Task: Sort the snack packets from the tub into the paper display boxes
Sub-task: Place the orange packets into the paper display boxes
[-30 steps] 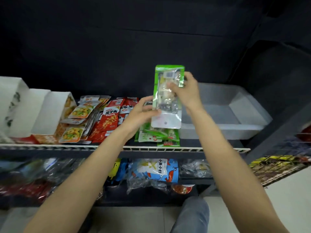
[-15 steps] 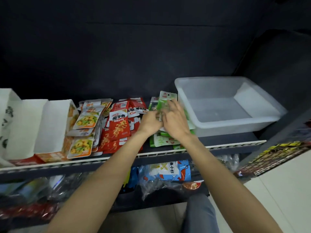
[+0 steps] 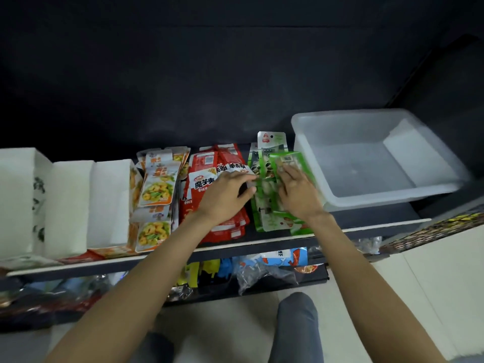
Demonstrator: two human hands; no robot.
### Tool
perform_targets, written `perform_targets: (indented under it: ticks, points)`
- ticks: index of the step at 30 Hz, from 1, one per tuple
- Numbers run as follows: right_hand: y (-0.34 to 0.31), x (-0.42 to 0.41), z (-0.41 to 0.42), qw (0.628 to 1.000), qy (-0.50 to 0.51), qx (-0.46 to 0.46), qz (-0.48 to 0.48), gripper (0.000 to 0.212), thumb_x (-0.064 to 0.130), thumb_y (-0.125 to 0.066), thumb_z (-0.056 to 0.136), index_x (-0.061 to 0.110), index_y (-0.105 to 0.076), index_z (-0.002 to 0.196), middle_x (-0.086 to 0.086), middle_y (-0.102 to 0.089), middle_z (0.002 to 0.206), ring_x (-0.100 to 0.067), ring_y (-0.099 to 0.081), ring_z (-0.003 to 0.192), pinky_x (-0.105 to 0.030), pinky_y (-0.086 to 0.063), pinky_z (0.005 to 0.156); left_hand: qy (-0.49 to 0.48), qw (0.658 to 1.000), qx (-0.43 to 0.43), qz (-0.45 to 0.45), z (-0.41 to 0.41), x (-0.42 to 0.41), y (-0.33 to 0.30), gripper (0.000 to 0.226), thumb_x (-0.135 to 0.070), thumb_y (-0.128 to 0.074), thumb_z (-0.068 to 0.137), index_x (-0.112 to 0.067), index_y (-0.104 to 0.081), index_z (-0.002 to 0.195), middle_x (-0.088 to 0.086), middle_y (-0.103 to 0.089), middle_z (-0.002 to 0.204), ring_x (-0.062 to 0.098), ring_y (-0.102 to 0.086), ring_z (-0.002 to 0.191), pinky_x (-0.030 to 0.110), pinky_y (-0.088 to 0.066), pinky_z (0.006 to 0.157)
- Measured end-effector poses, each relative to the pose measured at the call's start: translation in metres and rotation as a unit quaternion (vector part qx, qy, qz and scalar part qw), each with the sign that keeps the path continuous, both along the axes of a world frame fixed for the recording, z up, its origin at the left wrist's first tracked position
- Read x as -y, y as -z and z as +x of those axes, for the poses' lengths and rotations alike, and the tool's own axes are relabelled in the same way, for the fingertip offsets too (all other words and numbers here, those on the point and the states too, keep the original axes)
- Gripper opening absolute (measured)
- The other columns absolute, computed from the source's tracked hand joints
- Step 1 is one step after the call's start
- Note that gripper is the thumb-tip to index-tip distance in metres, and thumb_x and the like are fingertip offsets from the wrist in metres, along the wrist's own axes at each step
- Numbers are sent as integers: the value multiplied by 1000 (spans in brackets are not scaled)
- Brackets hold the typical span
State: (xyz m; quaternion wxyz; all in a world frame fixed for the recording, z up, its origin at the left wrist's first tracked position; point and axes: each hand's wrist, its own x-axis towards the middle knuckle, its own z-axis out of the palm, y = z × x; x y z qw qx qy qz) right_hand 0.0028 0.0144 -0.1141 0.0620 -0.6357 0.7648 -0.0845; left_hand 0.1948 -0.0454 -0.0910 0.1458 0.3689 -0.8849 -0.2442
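Compared with the view half a second earlier, both hands had spread slightly apart over the green snack packets (image 3: 264,216), and the camera had tipped a little further down, so the tub sat lower and more to the right. A second earlier the right hand had held one green packet up in the air; now that packet lay on the green pile.

The left hand (image 3: 225,195) rested with its fingers extended, their tips at the left edge of the green pile, its palm over the red snack packets (image 3: 207,184). The right hand (image 3: 296,195) lay on top of the green pile with fingers fairly straight, pressing the top packet (image 3: 288,161) down; motion blur made it hard to say whether the thumb still pinched an edge.

The translucent plastic tub (image 3: 340,197) stood just right of the green pile on the dark shelf (image 3: 379,216) and showed nothing inside. To the left of the red packets leaned a row of orange-and-yellow snack packets (image 3: 155,191), and beyond them stood white paper display boxes (image 3: 68,205) side by side.

The shelf had a pale front edge. Below it a lower shelf held a blue-and-white bag (image 3: 282,258) and crumpled clear wrappers (image 3: 256,279). A dark wall filled the background, and pale floor tiles (image 3: 419,297) lay beneath, with a grey trouser leg (image 3: 296,328) in view
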Motion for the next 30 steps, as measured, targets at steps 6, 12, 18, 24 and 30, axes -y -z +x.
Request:
perform_targets:
  ticks: [6, 12, 18, 24, 30]
  points:
    - [-9, -11, 25, 976, -16, -66, -207, 40, 24, -34, 92, 7, -70, 99, -10, -70, 105, -30, -61, 102, -39, -47, 92, -63, 982, -35, -177, 43, -19, -1, 28, -28, -51, 95, -22, -64, 119, -3, -72, 83, 16, -65, 73, 27, -49, 62]
    - [-25, -40, 91, 947, -109, 37, -300, 22, 15, -51, 92, 11, -71, 98, -4, -73, 86, -20, -65, 73, -27, -48, 66, -195, 945, -40, -258, 130, -49, -1, 21, -19, -59, 89, -15, -69, 107, 6, -72, 100, 27, -66, 93, 37, -47, 84]
    - [-26, -1, 147, 957, -117, 196, -178, 21, 21, -53, 95, 19, -68, 110, 0, -72, 88, -9, -57, 59, -25, -45, 59, -236, 935, 85, -249, 175, -37, 3, 33, -25, -59, 85, -14, -66, 116, 10, -63, 120, 32, -52, 114, 44, -36, 98]
    - [-24, 54, 193, 967, -92, 230, -57, 37, 36, -54, 94, 13, -59, 123, -9, -69, 109, -24, -62, 104, -32, -48, 85, -264, 948, 42, -175, 179, -33, 5, 43, -28, -56, 90, -16, -56, 131, 5, -57, 133, 26, -47, 123, 39, -35, 102]
    - [-10, 90, 213, 987, -28, 156, 27, 66, 62, -62, 79, 9, -56, 117, -10, -63, 114, -29, -60, 105, -35, -49, 82, -243, 961, 7, -131, 191, -28, 14, 43, -23, -54, 94, -19, -51, 136, -2, -51, 139, 21, -45, 126, 32, -35, 103]
